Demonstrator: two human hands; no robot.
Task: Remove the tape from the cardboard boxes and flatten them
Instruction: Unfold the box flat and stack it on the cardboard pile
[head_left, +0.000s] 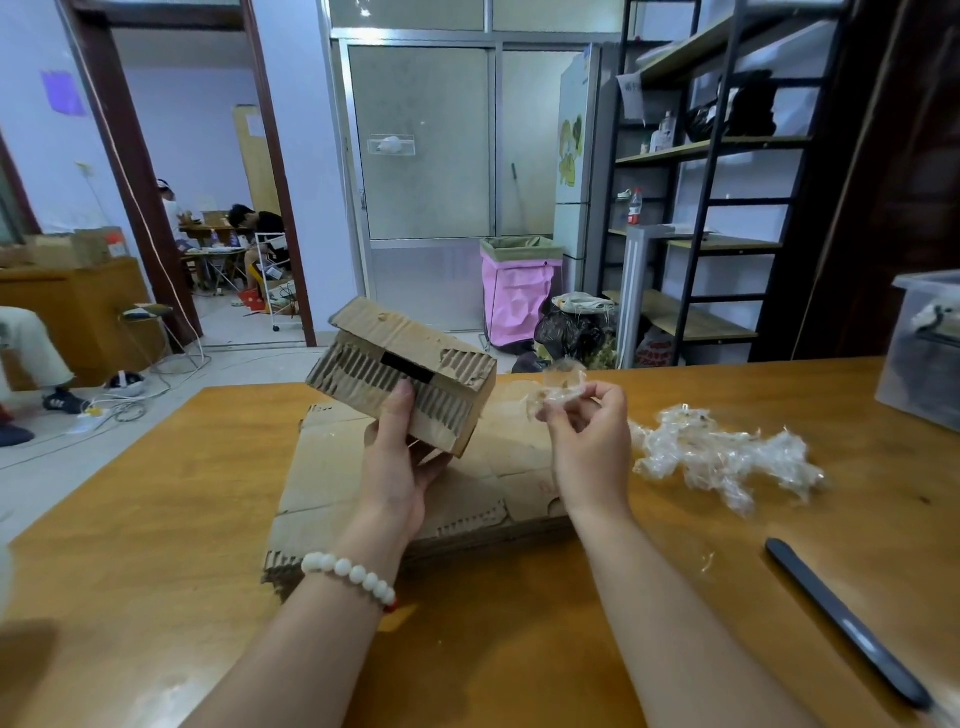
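Cardboard box (410, 364): held up over the table, tilted, in the left hand; just left of the right hand and not touching it.
Left hand (400, 457): wrapped round the box's near low corner, thumb pressed flat on the front, fingers under it.
Right hand (587, 436): fingertips pinched tight on a small crumpled bit of clear tape (558, 389), up beside the box's right end.
Flat cardboard (332, 467): lying on the wooden table (156, 571), right under the box and both hands.
Tape pile (727, 457): clear and scrunched, on the table to the right of the right hand, near but apart.
Dark long tool (841, 623): on the table right of the right forearm; hard to tell what kind.
Grey plastic tub (919, 353): at the far right of the table.
White bead bracelet (348, 571): round the left wrist.
In the way: thumb hiding a bit of the box front; box hiding the far part of the flat cardboard.
Box looks: brown, front skin torn off, wavy ridges showing, a black patch in the middle, ragged tears at the top right, still box-shaped.
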